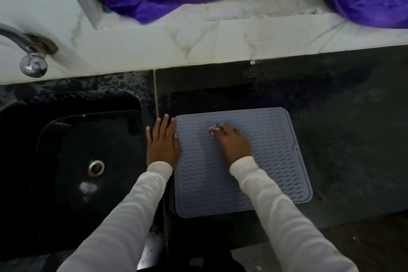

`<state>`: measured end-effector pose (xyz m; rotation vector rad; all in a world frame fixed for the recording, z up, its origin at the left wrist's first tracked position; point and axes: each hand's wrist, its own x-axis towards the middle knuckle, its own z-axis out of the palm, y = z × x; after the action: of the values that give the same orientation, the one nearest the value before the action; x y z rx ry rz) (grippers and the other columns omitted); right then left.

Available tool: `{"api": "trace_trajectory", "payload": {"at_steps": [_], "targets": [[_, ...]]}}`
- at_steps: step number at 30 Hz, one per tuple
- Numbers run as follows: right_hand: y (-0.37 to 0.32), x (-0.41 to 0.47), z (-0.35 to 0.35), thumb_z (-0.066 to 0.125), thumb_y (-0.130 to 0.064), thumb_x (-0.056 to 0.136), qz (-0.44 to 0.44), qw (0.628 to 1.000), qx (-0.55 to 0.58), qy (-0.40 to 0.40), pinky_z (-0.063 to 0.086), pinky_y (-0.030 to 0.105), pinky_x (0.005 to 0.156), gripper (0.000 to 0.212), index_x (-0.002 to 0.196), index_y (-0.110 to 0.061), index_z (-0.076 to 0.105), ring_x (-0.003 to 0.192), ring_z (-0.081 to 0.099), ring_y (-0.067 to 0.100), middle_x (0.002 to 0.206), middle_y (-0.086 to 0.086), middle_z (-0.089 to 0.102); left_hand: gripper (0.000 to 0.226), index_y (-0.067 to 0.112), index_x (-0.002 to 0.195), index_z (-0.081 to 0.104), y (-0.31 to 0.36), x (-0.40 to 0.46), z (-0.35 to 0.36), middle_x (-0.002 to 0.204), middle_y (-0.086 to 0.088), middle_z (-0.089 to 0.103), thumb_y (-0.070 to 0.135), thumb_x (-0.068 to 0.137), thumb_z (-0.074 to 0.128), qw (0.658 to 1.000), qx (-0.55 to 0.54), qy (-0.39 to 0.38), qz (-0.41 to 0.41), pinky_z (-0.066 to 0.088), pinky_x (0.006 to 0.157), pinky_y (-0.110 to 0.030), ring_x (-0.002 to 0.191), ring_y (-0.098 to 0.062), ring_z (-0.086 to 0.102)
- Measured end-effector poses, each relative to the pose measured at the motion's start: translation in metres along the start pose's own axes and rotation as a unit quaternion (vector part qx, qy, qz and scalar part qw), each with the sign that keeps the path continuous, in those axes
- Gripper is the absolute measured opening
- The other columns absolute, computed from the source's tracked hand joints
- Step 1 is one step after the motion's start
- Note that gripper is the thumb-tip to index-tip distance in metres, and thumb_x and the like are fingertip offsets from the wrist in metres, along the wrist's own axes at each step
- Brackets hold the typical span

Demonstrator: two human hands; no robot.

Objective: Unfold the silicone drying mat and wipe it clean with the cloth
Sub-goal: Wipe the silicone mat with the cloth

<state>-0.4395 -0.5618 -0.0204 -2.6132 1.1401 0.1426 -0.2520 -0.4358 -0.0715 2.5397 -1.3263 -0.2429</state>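
Hands are sharing the job: left hand (163,142) is lying flat, fingers straight, pinning the left edge of the unfolded mat (260,174) on the counter (353,117), seemingly against sliding, while right hand (234,142) is bunching the cloth (213,129) mid-mat, wiping.
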Motion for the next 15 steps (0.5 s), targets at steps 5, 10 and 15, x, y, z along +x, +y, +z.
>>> {"api": "trace_trajectory", "payload": {"at_steps": [5,10,15], "targets": [[0.062,-0.004,-0.013,0.046,-0.026,0.097,0.05,0.998,0.014,0.034,0.052,0.045,0.083,0.035,0.131,-0.031,0.051,0.109,0.054,0.031,0.135,0.0,0.046,0.053,0.024,0.153,0.023,0.002,0.001,0.0,0.162,0.001,0.018,0.034,0.101,0.018,1.0,0.002,0.0,-0.003,0.003,0.121,-0.051,0.15,-0.019,0.008],[0.149,-0.011,-0.041,0.051,-0.029,0.094,0.129,0.989,0.051,0.057,0.047,0.037,0.092,0.027,0.118,-0.034,0.063,0.106,0.059,0.033,0.129,0.001,0.055,0.053,0.023,0.153,0.024,0.002,0.0,-0.001,0.161,0.0,0.019,0.033,0.101,0.017,1.0,0.003,0.001,-0.006,0.003,0.121,-0.051,0.15,-0.02,0.01],[0.19,-0.015,-0.053,0.055,-0.022,0.088,0.177,0.981,0.0,0.079,0.048,0.04,0.073,0.028,0.113,-0.026,0.067,0.087,0.062,0.042,0.117,0.013,0.057,0.052,0.024,0.153,0.023,0.002,0.001,0.001,0.161,0.001,0.018,0.031,0.101,0.02,1.0,0.004,0.002,-0.006,0.003,0.121,-0.051,0.15,-0.019,0.009]]}}
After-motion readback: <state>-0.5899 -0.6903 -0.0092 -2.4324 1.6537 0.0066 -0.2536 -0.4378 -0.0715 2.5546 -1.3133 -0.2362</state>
